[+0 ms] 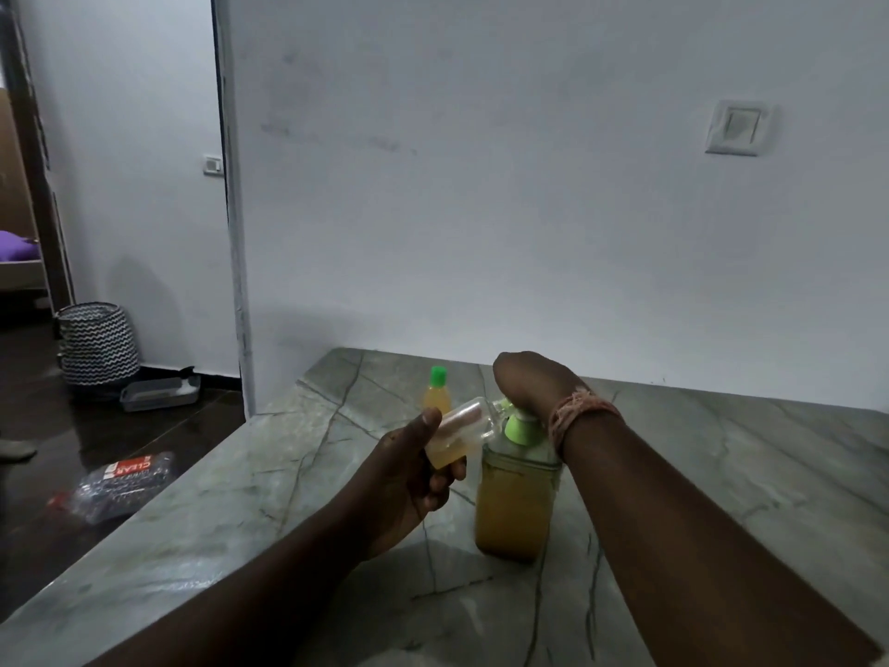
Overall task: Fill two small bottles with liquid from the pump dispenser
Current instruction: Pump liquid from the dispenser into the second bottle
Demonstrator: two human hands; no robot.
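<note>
Amber liquid half-fills the small bottle (462,433) our left hand (413,479) grips, tilted so its mouth meets the spout. Our right hand (531,382) presses flat on the pump dispenser (517,493) standing on the counter (721,474). Behind, a capped bottle (437,392) looks filled.

Dim, cool indoor light; soft shadows on wall (481,185) and surface (721,474); slight motion blur throughout; wide-angle bending at edges.

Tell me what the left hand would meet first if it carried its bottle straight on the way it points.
The left hand aims its small bottle rightward at the pump dispenser; the green pump head comes first. The mouth looks already at the spout, though depth is unclear.
</note>
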